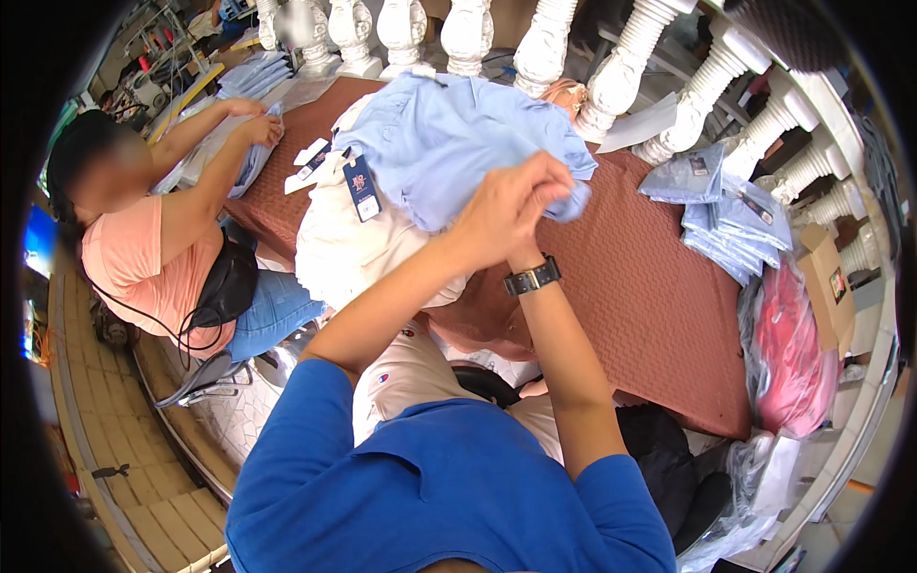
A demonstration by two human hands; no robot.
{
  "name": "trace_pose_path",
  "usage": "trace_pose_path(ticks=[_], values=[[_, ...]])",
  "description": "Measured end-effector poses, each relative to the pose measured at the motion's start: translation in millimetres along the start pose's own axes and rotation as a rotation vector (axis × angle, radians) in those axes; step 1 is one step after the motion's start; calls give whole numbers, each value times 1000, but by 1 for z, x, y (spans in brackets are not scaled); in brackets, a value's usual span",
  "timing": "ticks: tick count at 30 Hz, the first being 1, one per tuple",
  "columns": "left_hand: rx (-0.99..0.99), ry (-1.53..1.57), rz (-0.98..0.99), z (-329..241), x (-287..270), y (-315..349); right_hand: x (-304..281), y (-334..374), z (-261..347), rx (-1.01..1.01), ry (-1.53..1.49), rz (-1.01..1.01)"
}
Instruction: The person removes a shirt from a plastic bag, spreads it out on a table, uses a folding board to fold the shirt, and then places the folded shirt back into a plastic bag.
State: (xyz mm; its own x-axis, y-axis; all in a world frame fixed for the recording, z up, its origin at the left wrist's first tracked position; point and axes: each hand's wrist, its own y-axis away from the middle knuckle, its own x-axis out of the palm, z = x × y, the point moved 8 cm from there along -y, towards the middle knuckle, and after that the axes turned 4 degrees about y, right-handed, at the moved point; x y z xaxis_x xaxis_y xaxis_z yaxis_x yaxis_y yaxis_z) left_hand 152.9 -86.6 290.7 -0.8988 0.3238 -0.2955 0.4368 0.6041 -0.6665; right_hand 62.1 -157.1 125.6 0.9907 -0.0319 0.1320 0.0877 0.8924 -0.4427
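Observation:
My left hand (504, 202) is raised over the right side of a light blue garment (420, 124), its fingers curled together. Whether it pinches something small, I cannot make out. Behind and below it, my right hand (524, 250) meets it, a dark watch (532, 276) on the wrist; its fingers are mostly hidden. The blue garment lies loosely heaped on the table. Under and beside it is a pile of cream garments (330, 234). A navy hang tag (361, 188) and a white tag (308, 159) rest on the pile's left side.
A brown-covered table (650, 296) spreads before me. At left, a co-worker (158, 229) handles a bagged blue garment (258, 158). Packed blue garments (735, 215) sit at the far right, near a red bagged bundle (793, 353) and a cardboard box (823, 286). White balusters (468, 38) line the back.

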Motion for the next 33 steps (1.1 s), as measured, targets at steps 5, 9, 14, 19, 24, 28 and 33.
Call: trace_pose_path(ticks=[5, 9, 14, 19, 24, 28, 33], values=[[318, -292, -145, 9, -22, 47, -62, -12, 72, 47, -227, -266], [175, -629, -127, 81, -19, 65, -111, 2, 123, -8, -337, -392], [25, -613, -105, 134, 19, 43, -164, 37, 157, 57, -370, -483], [12, -595, -11, 169, 67, 31, -236, 78, 171, 175, -296, -571], [-158, -106, 630, 163, 155, 51, -437, 202, 130, 509, -112, -304], [-97, -161, 449, 157, 137, 61, -493, 287, 125, 905, 1026, -626], [-162, -220, 413, 191, 149, 55, -410, 281, 152, 141, 1730, -625]])
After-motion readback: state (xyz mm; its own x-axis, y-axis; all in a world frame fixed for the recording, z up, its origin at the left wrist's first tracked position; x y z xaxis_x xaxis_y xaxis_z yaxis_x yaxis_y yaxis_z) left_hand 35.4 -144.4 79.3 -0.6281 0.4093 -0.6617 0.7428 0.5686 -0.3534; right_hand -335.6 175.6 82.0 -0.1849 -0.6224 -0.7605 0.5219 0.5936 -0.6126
